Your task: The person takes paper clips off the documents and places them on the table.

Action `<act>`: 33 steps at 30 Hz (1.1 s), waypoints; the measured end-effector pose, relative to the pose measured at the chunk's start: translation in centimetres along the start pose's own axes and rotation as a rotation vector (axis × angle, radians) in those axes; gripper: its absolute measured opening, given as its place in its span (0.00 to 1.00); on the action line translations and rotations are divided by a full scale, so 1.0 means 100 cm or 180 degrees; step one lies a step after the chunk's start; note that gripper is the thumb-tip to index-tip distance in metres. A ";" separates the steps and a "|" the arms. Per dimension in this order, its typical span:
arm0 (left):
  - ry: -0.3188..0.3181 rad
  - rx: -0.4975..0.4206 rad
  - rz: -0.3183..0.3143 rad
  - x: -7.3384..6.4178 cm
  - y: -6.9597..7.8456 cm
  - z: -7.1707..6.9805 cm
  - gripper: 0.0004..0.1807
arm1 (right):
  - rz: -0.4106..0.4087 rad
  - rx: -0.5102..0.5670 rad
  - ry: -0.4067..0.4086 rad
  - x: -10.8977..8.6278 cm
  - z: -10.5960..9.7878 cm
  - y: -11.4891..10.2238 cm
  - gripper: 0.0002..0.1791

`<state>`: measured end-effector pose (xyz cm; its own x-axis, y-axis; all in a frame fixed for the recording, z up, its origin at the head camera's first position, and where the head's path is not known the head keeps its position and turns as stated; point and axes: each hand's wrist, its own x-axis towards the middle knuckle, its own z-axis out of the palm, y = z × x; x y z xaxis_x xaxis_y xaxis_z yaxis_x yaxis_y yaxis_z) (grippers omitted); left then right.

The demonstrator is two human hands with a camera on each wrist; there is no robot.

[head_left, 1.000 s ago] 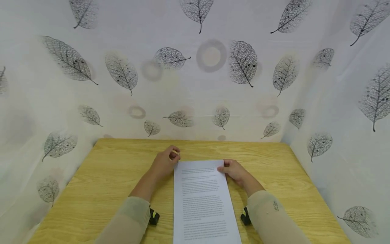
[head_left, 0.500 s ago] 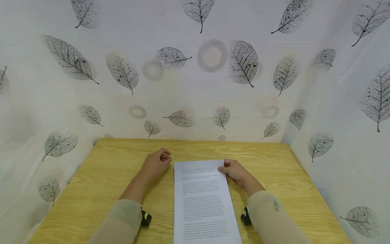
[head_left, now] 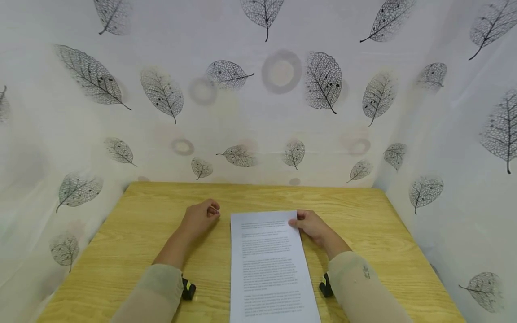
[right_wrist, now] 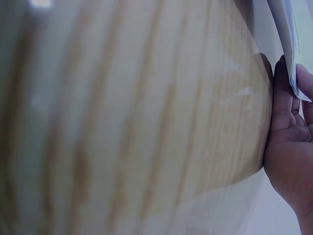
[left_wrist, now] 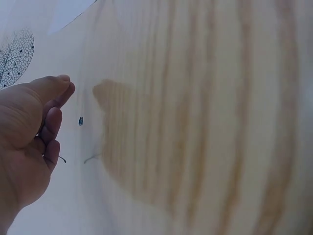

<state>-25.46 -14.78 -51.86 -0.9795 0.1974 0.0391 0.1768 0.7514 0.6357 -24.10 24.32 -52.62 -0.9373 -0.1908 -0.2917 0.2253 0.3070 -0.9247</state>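
Observation:
A white sheaf of printed paper (head_left: 268,264) lies lengthwise on the wooden table (head_left: 141,233), running out of view at the bottom. At its upper right corner my right hand (head_left: 313,226) pinches the sheets, thumb on top and fingers beneath. The right wrist view shows several layers of paper (right_wrist: 288,39) between thumb and fingers. Left of the sheaf, apart from it, my left hand (head_left: 199,218) has its fingers curled and thumb near the index finger. A tiny pale speck shows at its fingertips; whether it is held is unclear.
A white curtain (head_left: 250,121) with printed leaves closes off the back and both sides of the table. The left wrist view has a small dark speck (left_wrist: 80,121) near the fingertips, too small to identify. Black wrist cameras (head_left: 188,289) sit beside the sleeves.
My left hand has moved left, away from the sheaf's upper left corner, and slightly towards me. My right hand has stayed at the right corner, and the sheaf lies as before.

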 end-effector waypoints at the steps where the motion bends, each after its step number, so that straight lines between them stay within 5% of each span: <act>1: -0.0015 0.0036 0.0012 0.000 -0.001 0.000 0.10 | 0.0011 0.0013 0.0006 0.000 0.000 0.000 0.17; 8: -0.0074 0.0296 0.0119 0.003 -0.006 0.002 0.09 | 0.0028 0.0003 0.0010 0.000 -0.002 0.000 0.17; 15: 0.0113 0.0673 0.0097 0.005 -0.013 0.002 0.10 | 0.0017 0.0066 0.0006 0.001 -0.001 0.000 0.17; 33: 0.0070 0.0787 -0.0136 0.006 -0.014 0.000 0.14 | 0.0033 -0.0005 0.0006 0.002 -0.001 0.001 0.17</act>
<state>-26.30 -15.70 -52.72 -0.9880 0.1504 0.0347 0.1507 0.8905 0.4293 -24.26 24.45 -52.74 -0.9354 -0.1860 -0.3008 0.2346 0.3104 -0.9212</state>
